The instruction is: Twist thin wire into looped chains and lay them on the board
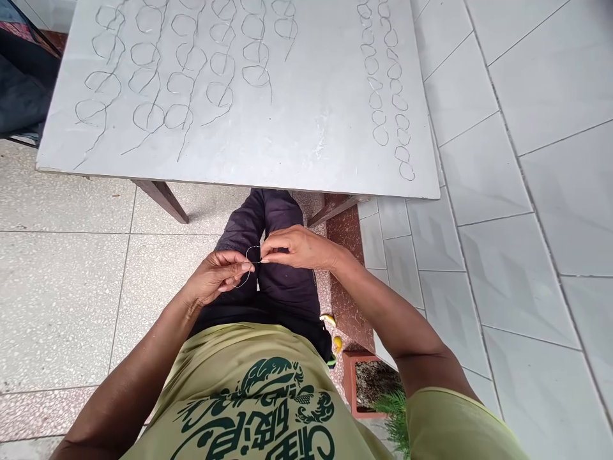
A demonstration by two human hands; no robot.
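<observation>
Over my lap, my left hand pinches a thin wire bent into round loops. One loop shows above the left fingertips and another curve hangs below them. From the other side, my right hand has its thumb and index finger closed at the right edge of the upper loop. The fingertips of both hands are close together. Rows of looped wires with loose tails lie on the left of the white table. Chains of smaller wire loops lie on its right side.
The table's front edge runs just beyond my hands, with wooden legs below. A tiled wall rises on the right. By my right side a potted plant stands on the floor, near some yellow pieces. Dark fabric hangs at far left.
</observation>
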